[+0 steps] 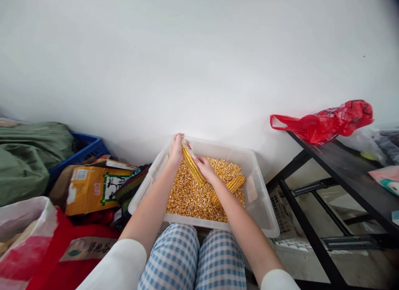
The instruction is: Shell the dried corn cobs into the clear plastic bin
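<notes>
Over the white tub (263,215) of loose kernels (190,198), we note both hands grasping one corn cob (193,167): left hand (176,148) steadying its far end, right hand (204,167) wrapped mid-length, so kernels drop inside.

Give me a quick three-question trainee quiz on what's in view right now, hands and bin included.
1. True or false: both hands grip the same corn cob.
2. Where does the second corn cob lie? A) on the black table B) on the loose kernels in the clear bin C) in the blue crate
3. What sits on the near-left corner of the black table?

Key
1. True: the left hand holds its top end, the right hand its lower part.
2. B: on the kernels in the clear bin.
3. A red plastic bag.
</notes>
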